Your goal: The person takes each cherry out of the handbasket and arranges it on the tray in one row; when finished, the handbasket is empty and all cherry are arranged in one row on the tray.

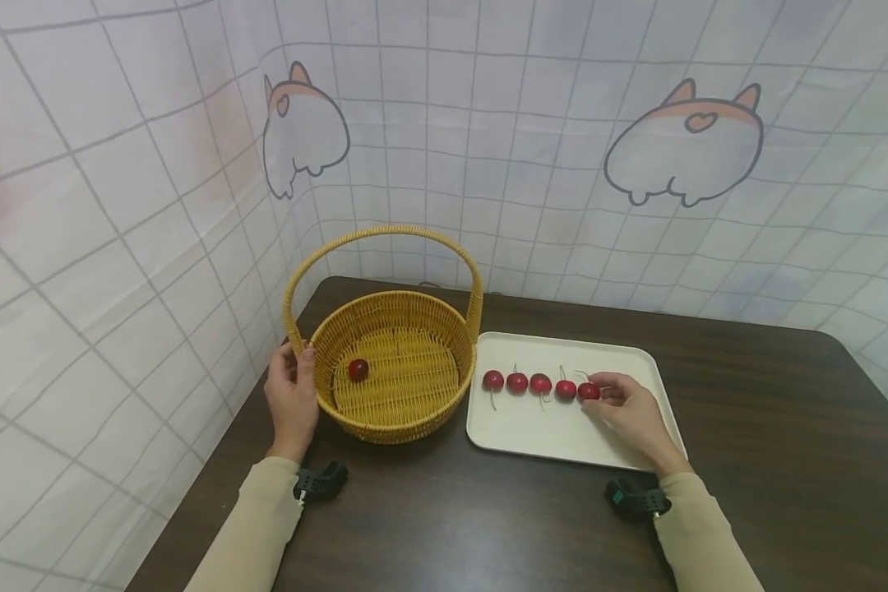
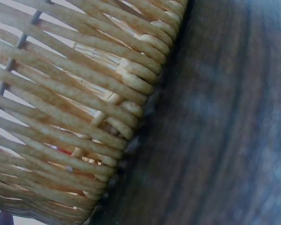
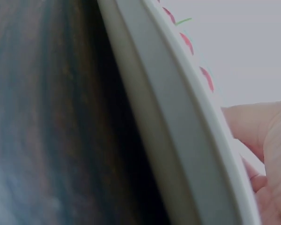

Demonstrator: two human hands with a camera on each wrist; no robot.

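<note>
My left hand (image 1: 293,401) grips the yellow wicker basket (image 1: 395,431) at its left side, thumb at the rim near the foot of the tall handle. Inside the basket lies one dark red cherry (image 1: 358,370). A row of red cherries with stems sits on a white tray (image 1: 548,440) to the basket's right. At the right end of that row, my right hand (image 1: 631,415) pinches a cherry (image 1: 588,391) between thumb and fingers. The right wrist view has part of the right hand (image 3: 276,150) behind the tray's edge, with the pinched cherry hidden there.
Both containers stand on a dark wooden table (image 1: 444,510). Behind and to the left hangs a white gridded cloth (image 1: 533,164) with cartoon animal prints. The basket's handle (image 1: 385,233) arches high over its opening. Black straps (image 1: 640,499) circle both wrists.
</note>
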